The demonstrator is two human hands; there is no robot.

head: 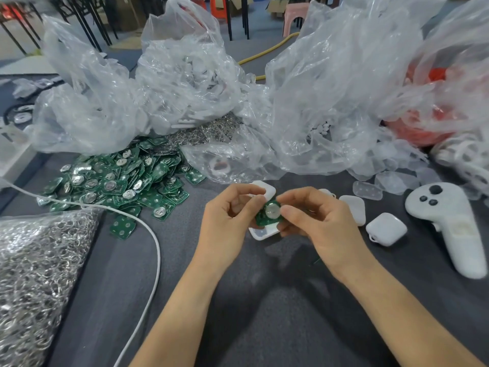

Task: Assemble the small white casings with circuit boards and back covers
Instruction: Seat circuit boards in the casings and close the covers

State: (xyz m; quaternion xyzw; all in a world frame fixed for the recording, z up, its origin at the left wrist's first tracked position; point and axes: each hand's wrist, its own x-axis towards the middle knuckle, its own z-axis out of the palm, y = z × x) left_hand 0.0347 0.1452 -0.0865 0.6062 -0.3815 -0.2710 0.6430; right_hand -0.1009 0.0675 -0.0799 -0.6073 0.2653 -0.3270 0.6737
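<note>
Green rectangular circuit board (267, 215) with a round silver coin cell on it is pinched between both hands, just above the dark grey cloth table (264, 300). Left hand (227, 215) grips its left edge, right hand (315, 221) grips the right. White plastic casing shell (260, 233) peeks out right under it, can't tell if it's held. Heap of loose green boards (119, 181) lies well to the left, closed white square casing (386, 229) to the right.

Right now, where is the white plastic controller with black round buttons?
Head view: the white plastic controller lies far right on the grey table, just right of a small white square casing and the right hand, which pinches a green circuit board.
</note>
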